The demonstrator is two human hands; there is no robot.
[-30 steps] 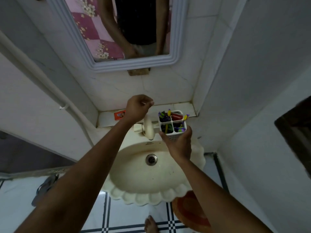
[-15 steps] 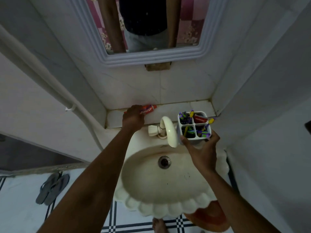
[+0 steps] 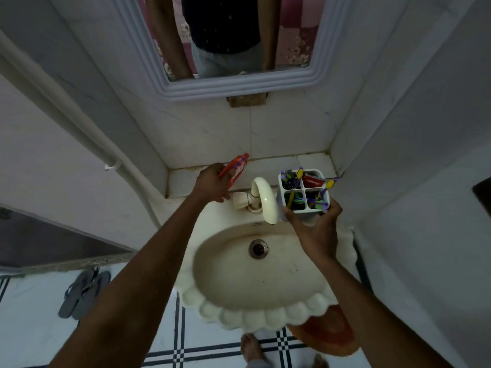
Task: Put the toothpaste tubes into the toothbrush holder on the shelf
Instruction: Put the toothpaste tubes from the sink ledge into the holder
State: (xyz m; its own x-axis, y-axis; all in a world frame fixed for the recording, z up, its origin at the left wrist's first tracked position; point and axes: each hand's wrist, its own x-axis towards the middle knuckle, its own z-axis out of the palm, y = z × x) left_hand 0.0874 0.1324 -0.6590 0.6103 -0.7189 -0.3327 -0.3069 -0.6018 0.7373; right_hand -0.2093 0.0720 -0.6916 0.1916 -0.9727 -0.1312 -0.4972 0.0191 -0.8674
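A red toothpaste tube (image 3: 235, 168) is held in the left hand (image 3: 211, 183), the fingers closed around its lower end so that the rest of the tube juts up and away over the tiled shelf (image 3: 183, 179) behind the basin. The tube appears lifted clear of the shelf, though contact at its hidden end cannot be ruled out. The white four-compartment toothbrush holder (image 3: 304, 191) is gripped from below and at the near side by the right hand (image 3: 317, 229), thumb on one wall and fingers on the other, and is kept upright, just right of the cream tap spout (image 3: 264, 199). It is held off the shelf, above the rim of the scalloped washbasin (image 3: 255, 312), presumably so the openings are brought close to the incoming tube. Toothbrushes (image 3: 299, 201) with purple and yellow handles fill three compartments; another red tube (image 3: 312, 181) already sits in the far right one. That compartment looks the likeliest target, since it is the least crowded. The tube would need to be carried rightward past the spout and tipped end-down. A knock against the spout or the bristling handles is the main risk
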